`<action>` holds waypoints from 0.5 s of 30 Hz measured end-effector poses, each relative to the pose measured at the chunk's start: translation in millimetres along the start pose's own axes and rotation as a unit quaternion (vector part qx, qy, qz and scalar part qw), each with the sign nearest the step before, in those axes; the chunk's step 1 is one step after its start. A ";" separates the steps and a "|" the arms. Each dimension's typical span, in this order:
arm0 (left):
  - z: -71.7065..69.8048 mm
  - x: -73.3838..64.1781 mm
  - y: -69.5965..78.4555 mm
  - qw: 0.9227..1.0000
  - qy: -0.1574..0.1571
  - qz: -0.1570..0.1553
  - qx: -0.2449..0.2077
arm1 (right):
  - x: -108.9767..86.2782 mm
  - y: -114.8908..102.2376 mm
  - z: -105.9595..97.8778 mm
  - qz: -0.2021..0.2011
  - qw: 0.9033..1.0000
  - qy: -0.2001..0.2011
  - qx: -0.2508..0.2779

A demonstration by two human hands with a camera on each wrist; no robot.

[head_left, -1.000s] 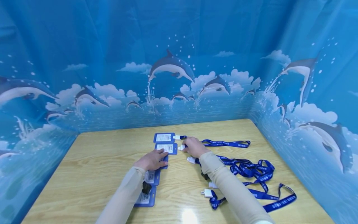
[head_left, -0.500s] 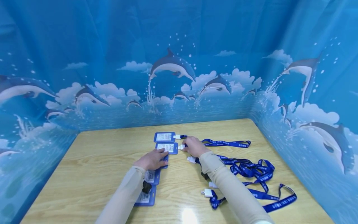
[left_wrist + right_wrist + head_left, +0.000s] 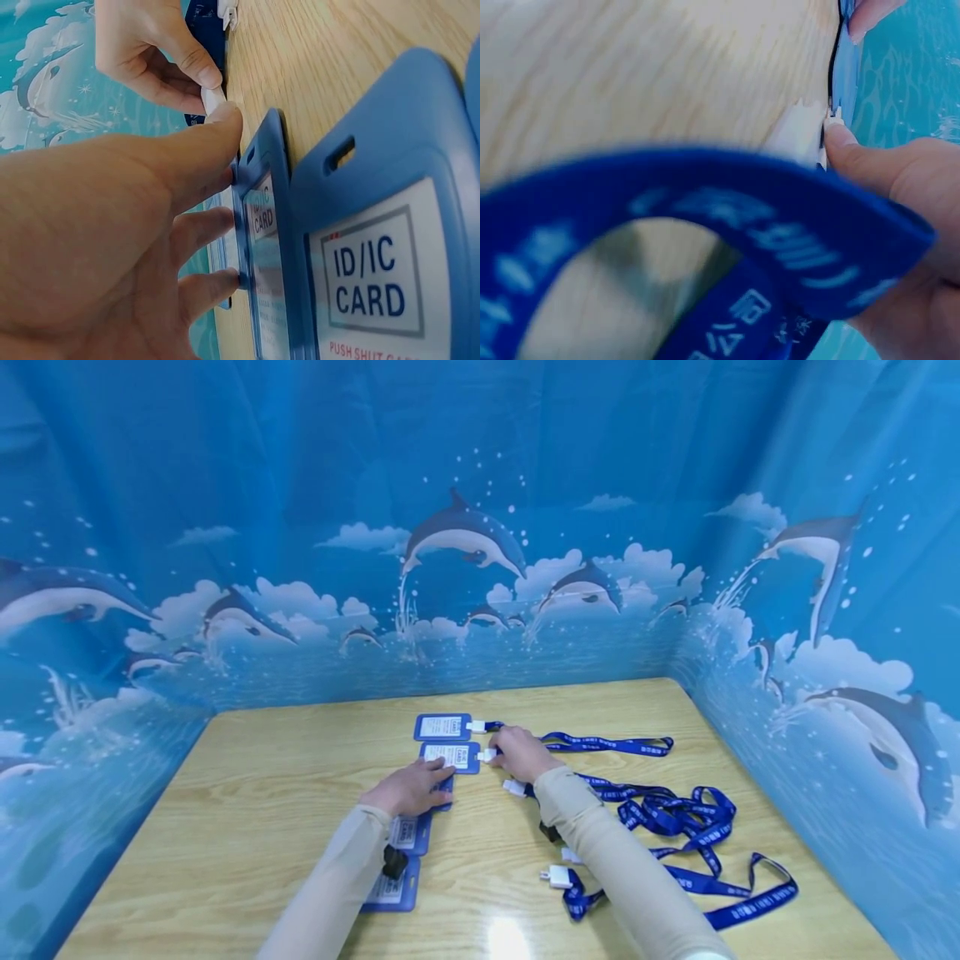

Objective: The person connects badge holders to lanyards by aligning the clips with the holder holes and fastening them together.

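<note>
The left hand [image 3: 408, 789] rests with fingertips on a blue ID card holder [image 3: 467, 760], second from the back in a column of holders. In the left wrist view, its fingers spread over the holders' faces. The right hand [image 3: 522, 754] pinches the white clip [image 3: 487, 755] of a blue lanyard between thumb and fingers. That clip meets the slotted end of the holder under the left hand; whether it is hooked through the slot is too small to tell. The rearmost card holder [image 3: 442, 727] has a lanyard clip [image 3: 477, 727] at its slot.
Nearer the person lie more blue card holders [image 3: 390, 889], partly under the left arm. On the right, several blue lanyards [image 3: 675, 814] lie tangled, one white clip [image 3: 557, 877] near the front. A dolphin-print curtain [image 3: 465, 618] borders the wooden table [image 3: 270, 793].
The second holder has shifted slightly right with the left hand, closing the small gap to the white clip. The right hand has hardly moved.
</note>
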State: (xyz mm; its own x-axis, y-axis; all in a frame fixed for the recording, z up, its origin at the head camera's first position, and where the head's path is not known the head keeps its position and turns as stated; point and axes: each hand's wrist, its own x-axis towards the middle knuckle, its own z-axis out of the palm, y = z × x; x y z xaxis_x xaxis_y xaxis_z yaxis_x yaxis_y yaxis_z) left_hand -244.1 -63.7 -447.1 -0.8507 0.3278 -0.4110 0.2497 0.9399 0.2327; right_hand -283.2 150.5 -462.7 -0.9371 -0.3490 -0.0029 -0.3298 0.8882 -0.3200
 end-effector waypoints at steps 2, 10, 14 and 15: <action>-0.6 0.4 1.0 1.000 0.003 0.004 0.001 | 0.7 1.5 -0.5 -0.005 1.000 0.002 -0.003; -1.4 1.1 2.9 1.000 0.003 0.004 -0.001 | 0.3 4.3 3.0 -0.045 0.999 0.023 -0.013; -2.5 0.1 -0.4 1.000 -0.008 0.011 0.003 | -0.3 1.3 6.0 -0.058 0.998 0.026 -0.017; -3.6 -0.3 -1.9 1.000 -0.009 0.012 0.000 | 0.8 0.5 6.2 -0.059 0.998 0.028 -0.017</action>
State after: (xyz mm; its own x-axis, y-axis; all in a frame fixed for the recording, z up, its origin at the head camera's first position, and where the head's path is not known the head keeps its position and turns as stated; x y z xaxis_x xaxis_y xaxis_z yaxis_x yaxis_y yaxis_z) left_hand -246.0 -66.0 -444.3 -0.8355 0.3524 -0.4216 0.2699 0.9315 0.2437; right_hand -283.4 148.8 -468.8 -0.8966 -0.4343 0.0868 -0.4402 0.8525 -0.2820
